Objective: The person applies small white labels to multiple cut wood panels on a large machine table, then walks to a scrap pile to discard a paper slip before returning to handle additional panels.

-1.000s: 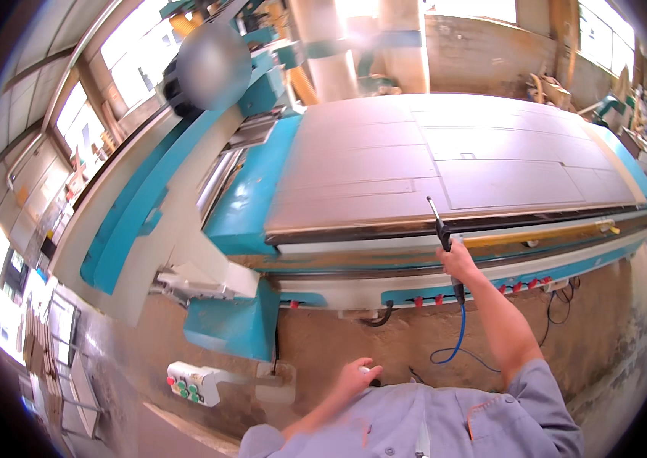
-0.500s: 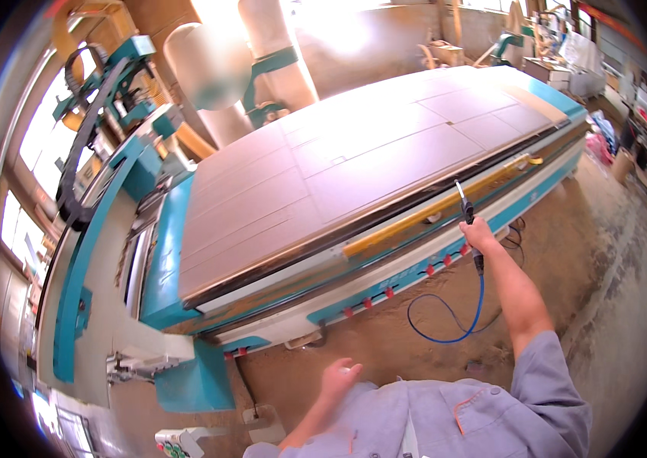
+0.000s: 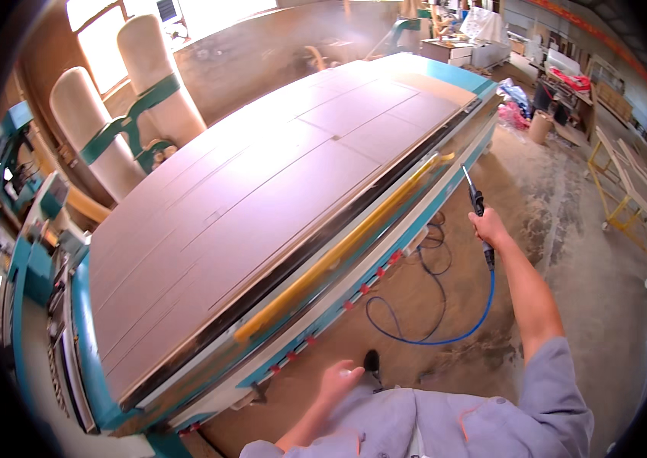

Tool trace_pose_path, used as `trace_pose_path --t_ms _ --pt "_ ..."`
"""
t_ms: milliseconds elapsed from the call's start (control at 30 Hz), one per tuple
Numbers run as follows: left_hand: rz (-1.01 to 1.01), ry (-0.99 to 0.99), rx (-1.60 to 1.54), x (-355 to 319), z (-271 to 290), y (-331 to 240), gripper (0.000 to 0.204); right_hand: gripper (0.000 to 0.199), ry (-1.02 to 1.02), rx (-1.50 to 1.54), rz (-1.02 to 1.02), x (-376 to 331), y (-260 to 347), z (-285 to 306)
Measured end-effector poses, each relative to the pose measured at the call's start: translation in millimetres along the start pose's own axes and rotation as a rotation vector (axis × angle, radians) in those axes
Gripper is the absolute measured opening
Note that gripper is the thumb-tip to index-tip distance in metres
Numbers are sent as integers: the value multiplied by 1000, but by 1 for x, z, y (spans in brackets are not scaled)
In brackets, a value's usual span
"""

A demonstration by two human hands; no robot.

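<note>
My right hand (image 3: 489,228) is closed around the black body of an air blow gun (image 3: 477,201). Its thin metal nozzle points up and away, beside the long edge of the machine bed. From the gun's lower end a blue hose (image 3: 461,336) loops down over the floor. My left hand (image 3: 339,383) hangs low in front of my body with its fingers curled. A small pale spot shows at its fingertips, too small to make out. A large brownish panel (image 3: 262,175), cut by thin lines into rectangles, lies flat on the cutting machine's bed, left of the gun.
A yellow bar (image 3: 339,256) and several red knobs (image 3: 365,288) run along the machine's near side. Dust collector bags (image 3: 157,72) stand behind it. A yellow-framed trolley (image 3: 625,195) and a brown roll (image 3: 540,127) are at right. Sawdust covers the floor, with coiled hose on it.
My view has turned right and moved along the machine, so the panel sits further left. The blow gun, still in my right hand, is now outside the bed's edge rather than over it.
</note>
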State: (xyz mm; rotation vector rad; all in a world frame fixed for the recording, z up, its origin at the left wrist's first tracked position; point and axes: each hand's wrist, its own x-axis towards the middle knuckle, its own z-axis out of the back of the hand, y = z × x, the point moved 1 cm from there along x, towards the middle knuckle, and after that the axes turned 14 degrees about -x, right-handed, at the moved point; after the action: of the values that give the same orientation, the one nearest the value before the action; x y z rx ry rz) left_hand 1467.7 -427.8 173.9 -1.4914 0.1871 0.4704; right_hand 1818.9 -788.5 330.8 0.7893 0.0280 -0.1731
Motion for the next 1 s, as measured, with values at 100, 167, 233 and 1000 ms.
trace_pose_path --t_ms 100,167,233,1000 --pt "6 124 60 67 -40 -41 51 21 -62 -2 -25 38 -10 38" --pt "-17 225 52 106 -71 -80 51 25 -204 -203 72 64 -42 63" --pt "24 331 65 138 -100 -125 50 29 -282 -334 106 78 -74 86" --pt "-56 384 108 452 -460 -304 57 35 89 -147 201 484 -167 239"
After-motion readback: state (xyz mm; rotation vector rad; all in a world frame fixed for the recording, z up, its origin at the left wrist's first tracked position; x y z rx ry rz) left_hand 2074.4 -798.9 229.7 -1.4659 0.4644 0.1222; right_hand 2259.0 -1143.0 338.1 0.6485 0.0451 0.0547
